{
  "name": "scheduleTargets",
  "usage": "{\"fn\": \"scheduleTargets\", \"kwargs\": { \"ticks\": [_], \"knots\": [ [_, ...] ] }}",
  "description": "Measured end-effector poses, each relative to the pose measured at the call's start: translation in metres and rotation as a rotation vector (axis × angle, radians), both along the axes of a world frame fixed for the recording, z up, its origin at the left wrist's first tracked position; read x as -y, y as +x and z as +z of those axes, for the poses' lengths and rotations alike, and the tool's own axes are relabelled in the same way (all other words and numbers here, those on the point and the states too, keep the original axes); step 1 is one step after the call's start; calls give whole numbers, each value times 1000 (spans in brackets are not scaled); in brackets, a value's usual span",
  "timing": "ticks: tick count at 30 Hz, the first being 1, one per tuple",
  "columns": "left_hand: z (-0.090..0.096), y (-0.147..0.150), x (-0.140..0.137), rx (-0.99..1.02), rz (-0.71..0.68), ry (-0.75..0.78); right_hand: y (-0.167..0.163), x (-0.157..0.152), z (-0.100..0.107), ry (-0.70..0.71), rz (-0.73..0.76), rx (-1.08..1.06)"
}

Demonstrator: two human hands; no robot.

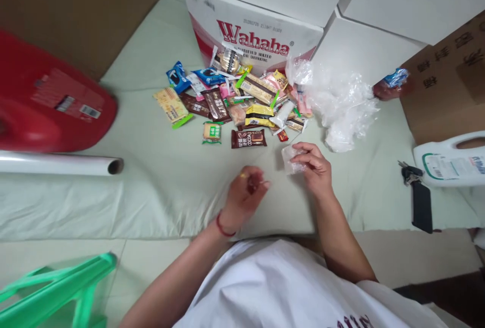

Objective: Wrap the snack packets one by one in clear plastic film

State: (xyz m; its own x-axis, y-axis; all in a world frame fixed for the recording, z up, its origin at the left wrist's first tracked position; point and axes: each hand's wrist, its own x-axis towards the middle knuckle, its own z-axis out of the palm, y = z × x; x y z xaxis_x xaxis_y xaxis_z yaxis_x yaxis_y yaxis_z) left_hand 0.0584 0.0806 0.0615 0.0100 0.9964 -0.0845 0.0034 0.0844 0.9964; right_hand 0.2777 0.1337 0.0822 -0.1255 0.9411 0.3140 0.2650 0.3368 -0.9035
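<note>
My right hand (317, 170) pinches a small clear plastic bag (288, 161) just above the cloth. To its left, my left hand (245, 192) is curled with thumb and fingers close together; whatever is in it, if anything, is too blurred to name. Beyond both hands lies a heap of wrapped snacks. At its near edge are a brown cocoa biscuit pack (249, 139) and a small green-edged biscuit pack (211, 133). A yellow-and-black packet (259, 115) rests behind them. Crumpled clear plastic bags (343, 103) are piled right of the snacks.
A Wahaha water carton (257, 35) stands behind the snacks. At left are a red container (56, 100) and a white roll (56, 162). A white jug (450, 158) and keys with a black case (422, 206) lie at right. A green stool (64, 282) stands below.
</note>
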Motion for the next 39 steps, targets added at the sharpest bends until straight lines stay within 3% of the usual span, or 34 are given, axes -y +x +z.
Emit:
{"fn": "scheduleTargets", "kwargs": {
  "ticks": [2,5,9,12,15,19,23,26,28,33,39],
  "knots": [
    [-2,24,-19,-15,-93,26,-8,3,-3,4,26,16],
    [-11,36,-37,-90,-96,119,-17,9,-8,-73,19,-46],
    [-23,28,-40,-219,-21,237,-26,17,-17,-356,-139,-383],
    [-25,23,-37,-244,-10,273,-35,18,-24,-503,-174,-408],
    [-25,21,-40,-84,-43,182,-38,12,-26,-522,-239,-417],
    [-24,15,-53,408,-9,-63,-28,0,-23,-567,-295,-595],
    [-19,7,-62,791,77,-162,-15,1,-21,-583,-267,-710],
    [-14,4,-64,965,5,-261,-12,9,-22,-546,-220,-702],
    [-13,3,-66,1027,-20,-305,-13,16,-25,-523,-185,-651],
    [-16,3,-70,988,72,-277,-13,25,-29,-574,-41,-433],
    [-15,7,-67,886,30,-174,-9,14,-15,-610,-180,-525]
  ]
}}
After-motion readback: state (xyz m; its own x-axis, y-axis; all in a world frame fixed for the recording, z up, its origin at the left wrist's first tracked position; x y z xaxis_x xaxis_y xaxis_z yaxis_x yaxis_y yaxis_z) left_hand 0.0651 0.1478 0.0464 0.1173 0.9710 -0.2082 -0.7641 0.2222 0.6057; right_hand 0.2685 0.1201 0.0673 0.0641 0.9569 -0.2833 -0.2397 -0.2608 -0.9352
